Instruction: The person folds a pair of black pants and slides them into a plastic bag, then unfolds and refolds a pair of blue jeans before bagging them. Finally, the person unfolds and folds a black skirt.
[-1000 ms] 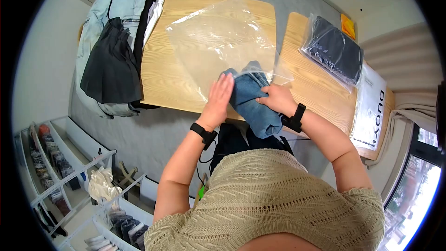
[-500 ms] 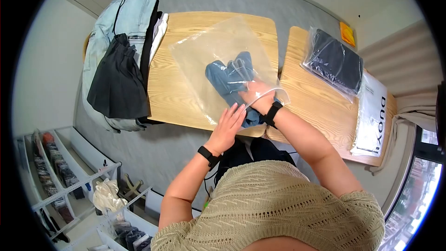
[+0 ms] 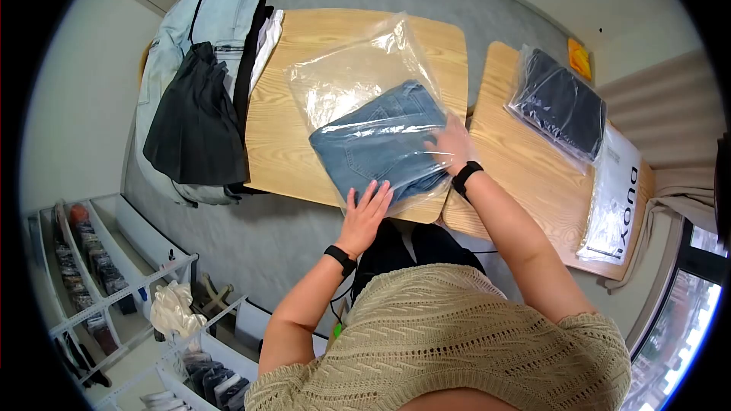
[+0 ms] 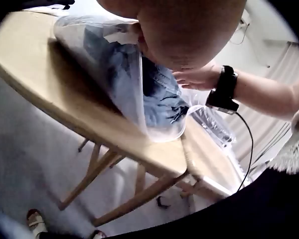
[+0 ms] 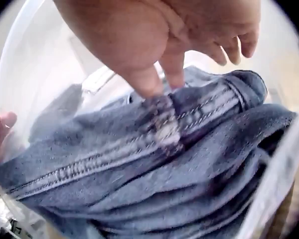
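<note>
At the left of the scene a pile of clothes (image 3: 173, 30) holds pale denim, with a dark pleated garment (image 3: 196, 125) lying over its near part. To its right stands the wooden counter (image 3: 270, 133), and on it lies a clear plastic bag (image 3: 327, 95) with a pair of folded blue jeans (image 3: 373, 137) inside. The jeans sit slightly askew in the near part of the bag; its far part is unfilled.

The left hand (image 3: 367, 211) rests on the bag's near edge, fingers straight and spread. Further right, the right hand (image 3: 454, 146) reaches in at the mouth, thumb and forefinger at a stitched seam; whether they pinch the denim or only press it, I cannot tell.

The likeliest trouble, I judge, is bunching: the layers nearest the mouth look loose and rumpled, so pushing there could crease them or undo the fold. The thin plastic might also be dragged along or torn if the right hand pulls against the rim. With the mouth so close to the counter's near edge, lifting the left hand too soon could let the bag slip.

Far right, a second counter (image 3: 525, 183) carries a bagged dark garment (image 3: 567, 103) and a white packet (image 3: 611, 198).
</note>
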`<state>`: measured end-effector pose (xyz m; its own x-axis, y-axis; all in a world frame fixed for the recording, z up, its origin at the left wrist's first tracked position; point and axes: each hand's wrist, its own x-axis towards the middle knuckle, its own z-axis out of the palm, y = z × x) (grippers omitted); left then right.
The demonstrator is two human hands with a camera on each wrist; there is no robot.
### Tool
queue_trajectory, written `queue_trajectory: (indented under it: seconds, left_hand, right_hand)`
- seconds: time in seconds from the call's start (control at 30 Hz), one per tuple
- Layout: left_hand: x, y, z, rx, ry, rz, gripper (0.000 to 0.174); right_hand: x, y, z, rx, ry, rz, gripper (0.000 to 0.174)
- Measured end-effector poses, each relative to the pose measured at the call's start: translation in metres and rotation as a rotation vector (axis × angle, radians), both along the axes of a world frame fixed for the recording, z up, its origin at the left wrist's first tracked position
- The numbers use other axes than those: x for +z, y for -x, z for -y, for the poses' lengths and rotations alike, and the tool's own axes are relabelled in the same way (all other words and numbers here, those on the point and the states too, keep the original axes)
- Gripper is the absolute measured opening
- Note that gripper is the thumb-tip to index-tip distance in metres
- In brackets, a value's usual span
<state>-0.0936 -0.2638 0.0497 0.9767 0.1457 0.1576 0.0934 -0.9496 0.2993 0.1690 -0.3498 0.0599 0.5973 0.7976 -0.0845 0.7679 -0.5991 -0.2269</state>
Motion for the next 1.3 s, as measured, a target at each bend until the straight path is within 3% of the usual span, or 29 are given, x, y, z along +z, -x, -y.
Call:
queue_trajectory:
  seconds: [0.1, 0.17, 0.27, 0.33, 0.37, 0.43, 0.47, 0.57, 0.67, 0.77, 0.83, 0.9, 0.97, 1.03, 1.1, 1.27, 1.3]
  left_hand:
    - [-0.008, 0.013, 0.004, -0.017, -0.015, -0.080, 0.059]
    - [-0.009, 0.018, 0.011, -0.014, -0.037, -0.093, 0.058]
    - [-0.002, 0.025, 0.024, -0.097, -0.020, -0.066, 0.051]
    - [0.004, 0.022, 0.032, -0.254, 0.159, -0.021, 0.042]
    - [0.000, 0.020, 0.038, -0.254, 0.174, -0.029, 0.042]
    - [-0.014, 0.018, 0.051, -0.291, 0.446, -0.106, 0.045]
    - [-0.025, 0.014, 0.054, -0.256, 0.441, -0.124, 0.046]
    - [-0.058, 0.009, 0.059, -0.009, 0.227, -0.221, 0.051]
    - [-0.077, 0.013, 0.054, 0.114, 0.120, -0.328, 0.057]
    - [-0.068, 0.017, 0.047, 0.038, 0.106, -0.392, 0.062]
    - [-0.059, 0.014, 0.044, 0.061, 0.118, -0.424, 0.063]
    - [-0.060, 0.017, 0.042, 0.015, 0.037, -0.468, 0.053]
    - [-0.067, 0.023, 0.043, 0.015, -0.005, -0.461, 0.051]
    - [-0.065, 0.023, 0.040, -0.017, 0.082, -0.366, 0.050]
    - [-0.044, 0.013, 0.037, -0.031, 0.099, -0.543, 0.052]
    - [-0.062, 0.018, 0.038, -0.039, -0.008, -0.342, 0.048]
    - [-0.061, 0.017, 0.036, -0.045, -0.016, -0.327, 0.048]
  right_hand:
    - [-0.028, 0.026, 0.011, -0.104, -0.044, 0.055, 0.039]
    - [-0.028, 0.055, 0.028, -0.022, -0.206, 0.046, 0.054]
    - [-0.019, 0.085, 0.055, -0.003, -0.394, -0.050, 0.046]
    - [-0.033, 0.093, 0.074, -0.304, -0.338, -0.475, 0.034]
    - [-0.053, 0.091, 0.081, -0.309, -0.324, -0.483, 0.034]
    - [-0.099, 0.085, 0.091, -0.664, -0.494, -1.632, 0.021]
    - [-0.071, 0.090, 0.077, -0.910, -0.480, -1.682, 0.018]
    - [-0.087, 0.088, 0.061, -1.028, -0.693, -1.860, 0.023]
    - [-0.070, 0.088, 0.046, -1.051, -0.799, -2.063, 0.027]
    - [-0.090, 0.087, 0.036, -1.118, -0.756, -2.209, 0.027]
    - [-0.093, 0.088, 0.032, -0.895, -0.749, -2.381, 0.036]
    - [-0.083, 0.086, 0.020, -0.891, -0.780, -2.449, 0.037]
    - [-0.068, 0.093, -0.014, -1.243, -0.861, -2.053, 0.034]
    - [-0.079, 0.088, -0.028, -1.201, -0.866, -2.091, 0.029]
    - [-0.090, 0.083, -0.047, -1.097, -1.001, -2.127, 0.026]
    - [-0.136, 0.048, -0.080, -0.888, -0.944, -2.347, 0.024]
    - [-0.124, 0.045, -0.094, -0.880, -0.947, -2.348, 0.024]
